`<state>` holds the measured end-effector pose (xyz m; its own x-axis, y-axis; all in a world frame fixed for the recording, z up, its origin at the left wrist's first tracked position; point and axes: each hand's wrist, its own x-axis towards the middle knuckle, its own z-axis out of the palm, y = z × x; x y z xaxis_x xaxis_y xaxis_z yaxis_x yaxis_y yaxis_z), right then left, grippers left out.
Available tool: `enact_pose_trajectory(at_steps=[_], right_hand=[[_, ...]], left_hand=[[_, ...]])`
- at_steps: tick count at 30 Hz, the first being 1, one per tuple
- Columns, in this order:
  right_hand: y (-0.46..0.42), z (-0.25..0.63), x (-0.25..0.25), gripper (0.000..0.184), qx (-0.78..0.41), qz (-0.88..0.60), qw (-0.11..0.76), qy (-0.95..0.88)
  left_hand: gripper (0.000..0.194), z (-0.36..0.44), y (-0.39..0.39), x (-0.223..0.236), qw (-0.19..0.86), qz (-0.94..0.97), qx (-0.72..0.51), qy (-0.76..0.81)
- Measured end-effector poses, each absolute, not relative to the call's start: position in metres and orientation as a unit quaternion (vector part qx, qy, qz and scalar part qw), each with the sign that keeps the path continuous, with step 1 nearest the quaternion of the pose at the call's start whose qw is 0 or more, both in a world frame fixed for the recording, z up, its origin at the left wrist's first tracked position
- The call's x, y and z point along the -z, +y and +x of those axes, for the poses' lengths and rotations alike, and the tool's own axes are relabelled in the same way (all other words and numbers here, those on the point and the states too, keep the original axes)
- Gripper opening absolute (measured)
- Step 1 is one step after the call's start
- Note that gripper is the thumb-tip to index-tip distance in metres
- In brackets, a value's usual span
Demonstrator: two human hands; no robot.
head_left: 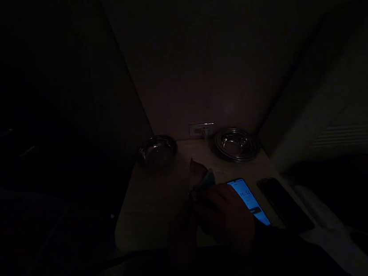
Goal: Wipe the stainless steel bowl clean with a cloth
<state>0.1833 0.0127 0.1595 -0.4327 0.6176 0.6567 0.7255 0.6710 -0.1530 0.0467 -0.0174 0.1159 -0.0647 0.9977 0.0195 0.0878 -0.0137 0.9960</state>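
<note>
The scene is very dark. My right hand (225, 215) rests on a pale table (145, 205), its fingers curled round a crumpled cloth (200, 174) that sticks up from them. A lit phone (249, 200) with a blue screen lies face up just right of that hand, partly under it. A dim shape (182, 234) left of the right hand may be my left hand, but its fingers cannot be made out.
A second, dark phone (283, 204) lies right of the lit one. A steel bowl (157, 150) and a steel plate (236, 144) stand at the table's back by a wall socket (201, 129). A bed (341, 109) lies to the right.
</note>
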Motion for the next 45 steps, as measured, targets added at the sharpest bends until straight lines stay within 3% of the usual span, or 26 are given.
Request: enact_pose_trajectory(at_steps=[5,12,19,25,30,35,45], right_hand=[[0.021,0.185,-0.166,0.022,0.081,-0.419,0.323,-0.845],[0.016,0.184,-0.160,0.019,0.089,-0.389,0.354,-0.846],[0.013,0.179,-0.158,0.020,0.047,-0.448,0.368,-0.813],[0.021,0.186,-0.159,0.021,0.115,-0.402,0.344,-0.841],[0.016,0.183,-0.152,0.016,0.098,-0.399,0.387,-0.826],[0.023,0.187,-0.154,0.020,0.089,-0.418,0.363,-0.828],[-0.002,0.176,-0.146,0.015,0.051,-0.450,0.404,-0.795]], left_hand=[[0.031,0.048,-0.016,-0.116,0.450,0.512,-0.499,0.535],[0.030,0.048,-0.015,-0.118,0.450,0.512,-0.497,0.537],[0.028,0.047,-0.011,-0.117,0.452,0.503,-0.495,0.545],[0.030,0.046,-0.012,-0.112,0.464,0.491,-0.475,0.564],[0.030,0.045,-0.013,-0.109,0.471,0.481,-0.464,0.576],[0.028,0.047,-0.008,-0.107,0.474,0.485,-0.461,0.572],[0.028,0.043,-0.011,-0.111,0.441,0.470,-0.478,0.597]])
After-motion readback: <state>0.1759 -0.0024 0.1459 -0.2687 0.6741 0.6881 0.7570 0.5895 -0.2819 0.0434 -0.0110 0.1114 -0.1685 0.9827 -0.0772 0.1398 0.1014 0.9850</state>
